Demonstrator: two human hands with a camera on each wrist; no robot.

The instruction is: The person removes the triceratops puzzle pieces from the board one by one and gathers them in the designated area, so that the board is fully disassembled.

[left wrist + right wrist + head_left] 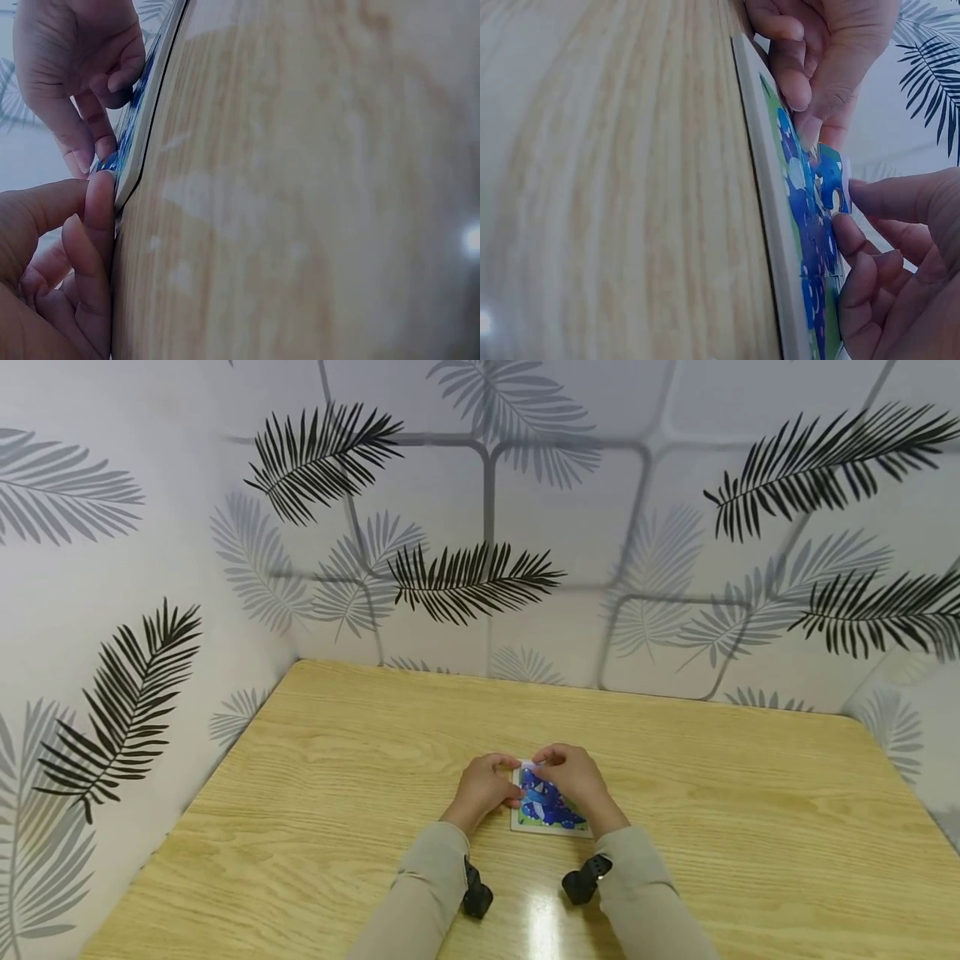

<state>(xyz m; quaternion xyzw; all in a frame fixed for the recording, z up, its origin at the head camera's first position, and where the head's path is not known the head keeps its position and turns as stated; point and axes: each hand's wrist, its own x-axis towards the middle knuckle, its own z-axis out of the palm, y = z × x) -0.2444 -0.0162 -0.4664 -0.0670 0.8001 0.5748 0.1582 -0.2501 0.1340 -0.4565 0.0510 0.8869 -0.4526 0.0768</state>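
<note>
A small jigsaw puzzle board point(552, 832) with a pale frame and a blue cartoon picture lies flat on the table. My left hand point(483, 789) holds its left edge, fingers bent and fingertips at the frame. Over the upper part of the board, my right hand point(576, 779) pinches a blue puzzle piece point(832, 176) between thumb and finger. That piece is tilted up from the picture, with a left fingertip close to its upper edge in the right wrist view. My right hand covers the board's upper right in the head view.
The wood-grain table point(337, 760) reaches to walls covered in leaf-patterned paper point(480, 577) at the back and left. A black wrist camera point(477, 893) sits at the left cuff and another black camera point(583, 883) at the right cuff.
</note>
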